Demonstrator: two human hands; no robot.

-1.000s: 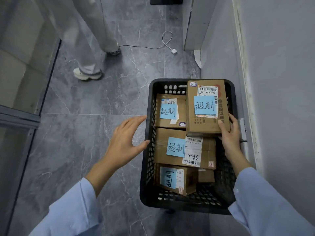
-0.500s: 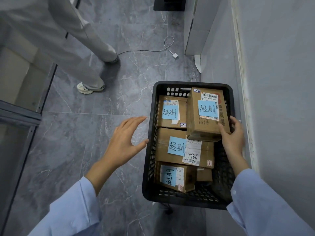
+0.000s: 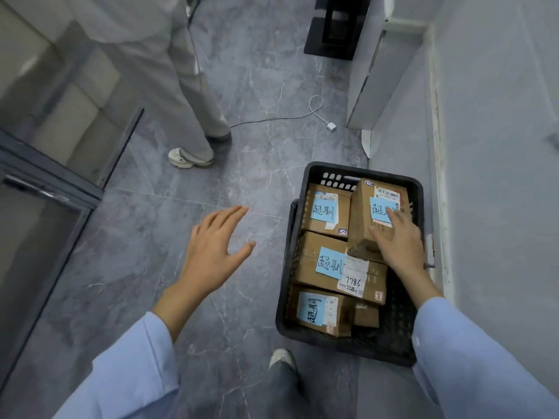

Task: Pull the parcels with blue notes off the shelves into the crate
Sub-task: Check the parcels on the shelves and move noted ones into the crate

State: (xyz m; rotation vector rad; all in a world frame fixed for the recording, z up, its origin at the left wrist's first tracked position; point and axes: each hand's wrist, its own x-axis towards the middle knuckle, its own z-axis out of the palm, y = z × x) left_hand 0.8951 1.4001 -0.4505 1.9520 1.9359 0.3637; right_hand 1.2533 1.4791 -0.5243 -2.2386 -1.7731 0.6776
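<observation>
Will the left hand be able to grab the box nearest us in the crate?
Probably yes. The left hand is open beside the crate, which has no lid, and nothing lies on that box. The right hand rests on a farther box.

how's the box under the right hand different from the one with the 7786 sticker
The brown cardboard box under the right hand sits tilted, its near end seemingly propped on the other; the wider brown cardboard box with the 7786 sticker lies flat. The hand rests on the first, partly covering its blue note; the second is untouched, its blue note in plain view. Both lie in the black plastic crate.
</observation>
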